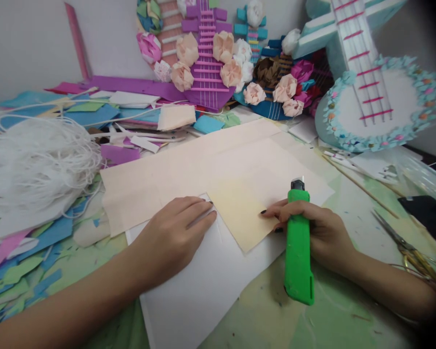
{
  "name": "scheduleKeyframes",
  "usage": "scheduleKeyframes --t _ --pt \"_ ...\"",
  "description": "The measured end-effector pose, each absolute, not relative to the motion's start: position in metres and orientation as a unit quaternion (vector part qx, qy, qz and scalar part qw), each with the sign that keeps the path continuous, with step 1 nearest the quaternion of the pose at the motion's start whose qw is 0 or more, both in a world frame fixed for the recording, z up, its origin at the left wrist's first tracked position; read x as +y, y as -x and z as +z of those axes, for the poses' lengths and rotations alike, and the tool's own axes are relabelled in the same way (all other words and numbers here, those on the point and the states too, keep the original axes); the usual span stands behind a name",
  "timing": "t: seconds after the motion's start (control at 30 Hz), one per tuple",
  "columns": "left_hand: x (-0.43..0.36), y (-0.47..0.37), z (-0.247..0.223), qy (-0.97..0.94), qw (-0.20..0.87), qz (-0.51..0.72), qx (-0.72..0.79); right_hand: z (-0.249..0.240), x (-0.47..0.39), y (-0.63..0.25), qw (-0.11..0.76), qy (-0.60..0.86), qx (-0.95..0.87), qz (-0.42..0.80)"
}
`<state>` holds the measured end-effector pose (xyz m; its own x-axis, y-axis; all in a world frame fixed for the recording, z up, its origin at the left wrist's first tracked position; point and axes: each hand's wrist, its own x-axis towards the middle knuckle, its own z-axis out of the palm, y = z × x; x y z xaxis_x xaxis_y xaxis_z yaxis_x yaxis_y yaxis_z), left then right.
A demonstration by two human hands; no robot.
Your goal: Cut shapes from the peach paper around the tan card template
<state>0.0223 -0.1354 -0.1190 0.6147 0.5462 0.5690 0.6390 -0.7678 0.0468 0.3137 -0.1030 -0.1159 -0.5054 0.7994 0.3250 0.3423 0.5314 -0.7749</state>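
My left hand [179,237] presses down on a white sheet [199,295], its fingertips at the upper left corner of a pale yellow paper piece [240,215]; its fingers lie close together over a thin, partly hidden pale strip. In my right hand [321,232] is a green box cutter [299,252], held upright with its black-and-metal tip pointing away from me. The right fingertips touch the yellow piece's right edge. Beneath and beyond both hands lies a large cream sheet [160,179].
White cord [39,160] is heaped at left over coloured scraps [25,269]. Decorated paper guitars [207,58] stand along the back; a light blue one [381,104] is at right. Scissors [407,245] and a thin stick [359,184] lie at right.
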Motion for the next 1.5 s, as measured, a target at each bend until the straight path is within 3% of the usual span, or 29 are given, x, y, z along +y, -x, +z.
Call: scheduleKeyframes --t 1.5 --pt "-0.1319 -0.0219 -0.1222 0.906 0.059 -0.237 -0.345 -0.1124 -0.1030 -0.3126 0.341 0.358 -0.800 0.341"
